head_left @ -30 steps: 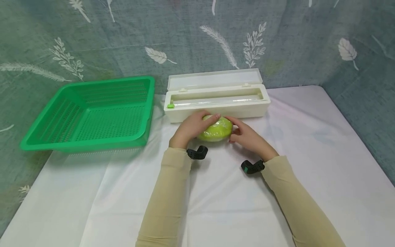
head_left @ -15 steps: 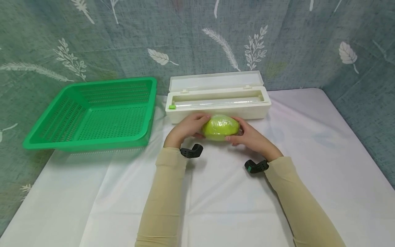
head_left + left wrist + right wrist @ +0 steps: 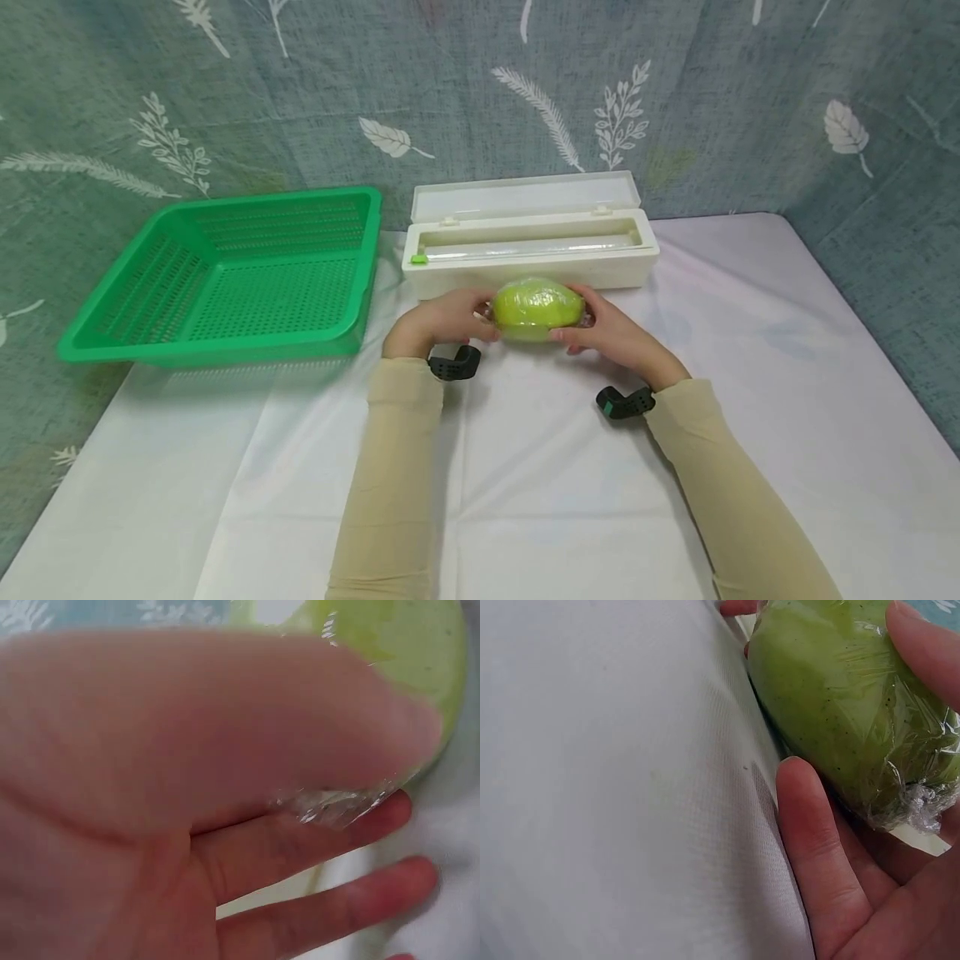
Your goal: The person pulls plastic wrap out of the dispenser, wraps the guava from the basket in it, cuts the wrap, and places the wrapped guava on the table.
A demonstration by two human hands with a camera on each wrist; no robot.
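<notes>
A yellow-green fruit (image 3: 536, 307) tightly wrapped in cling film lies sideways in front of the white box, between both hands. My left hand (image 3: 447, 319) holds its left end, thumb at the front. In the left wrist view a bunched tail of cling film (image 3: 330, 806) shows between the thumb (image 3: 300, 720) and index finger, with the other fingers spread below. My right hand (image 3: 617, 335) grips the right end between thumb and fingers. The right wrist view shows dark specks on the fruit (image 3: 832, 697) and crumpled film (image 3: 922, 806) at its end.
Just behind the hands stands a long white cling film dispenser (image 3: 525, 271), lid raised, with a film roll inside and a green slider (image 3: 418, 259). A green perforated basket (image 3: 247, 346) is at the left. White cloth (image 3: 540, 483) covers the table; a patterned curtain (image 3: 450, 83) hangs behind.
My left hand has slid left off the top of the fruit to its left end. The fruit has shifted slightly right and turned lengthwise; my right hand has closed round its right end.
</notes>
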